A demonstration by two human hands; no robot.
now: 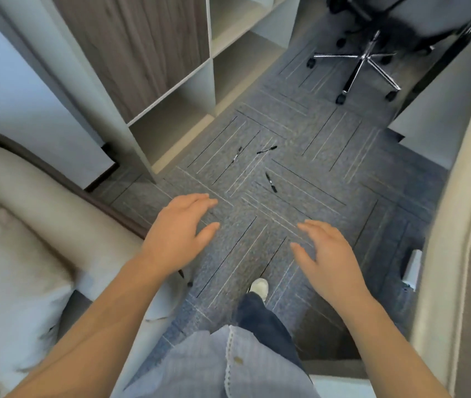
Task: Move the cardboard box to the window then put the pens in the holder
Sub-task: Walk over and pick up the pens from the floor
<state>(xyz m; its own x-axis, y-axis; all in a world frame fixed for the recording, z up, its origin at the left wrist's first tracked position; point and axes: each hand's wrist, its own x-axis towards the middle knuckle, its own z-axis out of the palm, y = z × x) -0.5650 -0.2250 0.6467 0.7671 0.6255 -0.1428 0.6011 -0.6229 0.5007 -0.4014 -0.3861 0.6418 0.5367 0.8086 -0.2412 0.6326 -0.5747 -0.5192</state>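
Observation:
Three black pens lie on the grey carpet ahead of me: one pen nearest the shelf, a second pen to its right, and a third pen closer to me. My left hand hovers palm down above the floor, fingers spread, holding nothing. My right hand does the same on the right. Both hands are short of the pens. No cardboard box or pen holder is in view.
An open shelf unit stands at the left back. A beige sofa fills the left, a padded chair edge the right. An office chair on castors stands far right. My foot is on the carpet.

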